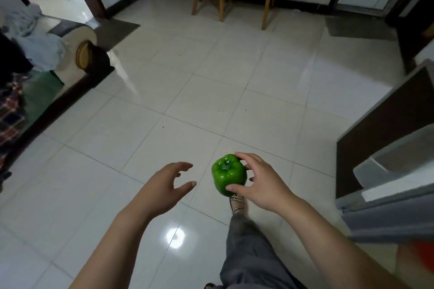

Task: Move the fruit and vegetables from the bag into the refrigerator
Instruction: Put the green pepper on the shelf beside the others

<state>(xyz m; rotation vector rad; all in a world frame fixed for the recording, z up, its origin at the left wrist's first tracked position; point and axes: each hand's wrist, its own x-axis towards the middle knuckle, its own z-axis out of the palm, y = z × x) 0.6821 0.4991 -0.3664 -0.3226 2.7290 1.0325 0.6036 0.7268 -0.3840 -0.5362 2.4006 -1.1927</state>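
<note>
Green pepper gripped in right hand, in the air over tiled floor.
Thumb on near side, fingers curled over far side, stem up. Left hand just beside, not touching, fingers spread. One pepper, two hands. Refrigerator door at right.

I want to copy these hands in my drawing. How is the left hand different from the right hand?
The right hand grips the green pepper between thumb and fingers, while the left hand holds nothing. The left hand's fingers are spread and loosely curved, and it does not touch the pepper. The right hand is pressed against it. Both hands are bare and reach out over the tiled floor.
</note>
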